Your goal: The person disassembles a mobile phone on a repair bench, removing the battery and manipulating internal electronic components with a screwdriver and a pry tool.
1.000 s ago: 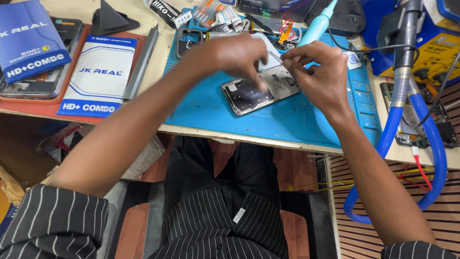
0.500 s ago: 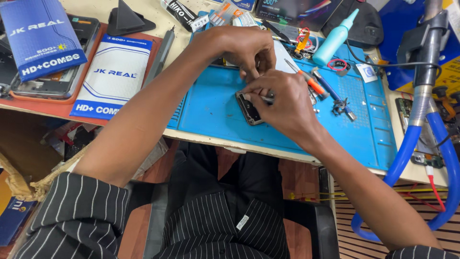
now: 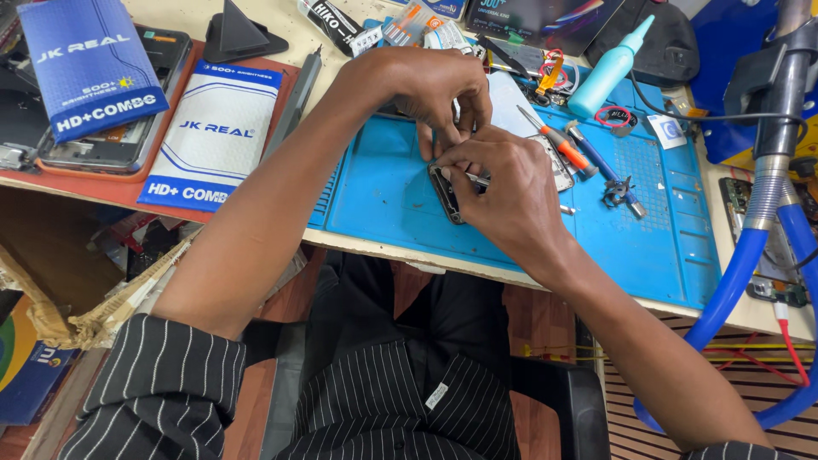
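A dark opened phone lies on the blue work mat, mostly hidden under both hands. My left hand reaches over from the left and presses its fingertips on the phone's far edge. My right hand covers the phone's right side and pinches thin metal tweezers, tip pointed left at the phone. An orange-handled screwdriver and a blue-handled tool lie just right of the hands on the mat.
A teal squeeze bottle stands at the mat's far right. White and blue boxes lie at left beside a phone frame. A blue hose on a grey stand rises at right. Small parts clutter the far edge.
My right hand has come down from beside the left hand onto the phone and now covers it. The left hand stays on the phone's far edge. The view has shifted.
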